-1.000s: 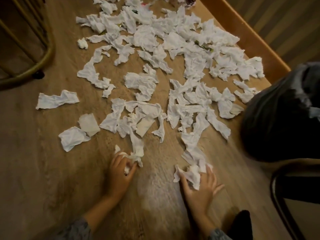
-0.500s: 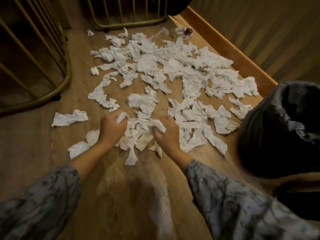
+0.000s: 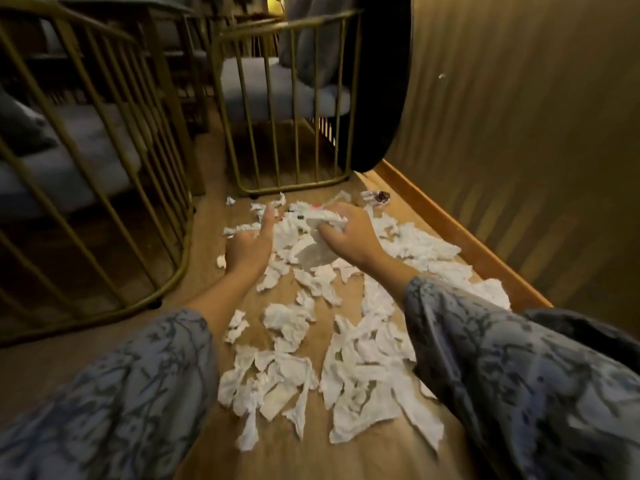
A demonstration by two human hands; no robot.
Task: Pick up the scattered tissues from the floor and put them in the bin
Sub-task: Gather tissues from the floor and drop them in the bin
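Observation:
Several crumpled white tissues (image 3: pixel 363 368) lie scattered over the wooden floor (image 3: pixel 207 282), from just below me to the far end of the strip. My right hand (image 3: pixel 349 233) reaches into the far part of the pile and is closed on a wad of tissues (image 3: pixel 317 251). My left hand (image 3: pixel 247 245) is beside it to the left, index finger stretched forward, the other fingers curled on a tissue strip (image 3: pixel 239 230). Grey patterned sleeves cover both forearms. The bin is out of sight.
A gold-barred chair (image 3: pixel 104 188) curves along the left. A second one (image 3: pixel 277 140) stands just beyond the pile, with a round black disc (image 3: pixel 384 98) next to it. A wooden skirting board (image 3: pixel 450 230) and ribbed wall run along the right. A small dark scrap (image 3: pixel 381 196) lies at the far edge.
Both hands have moved forward from the near edge to the far end of the pile, gathering tissues. My view has tipped up; the black-lined bin at the right has left the frame.

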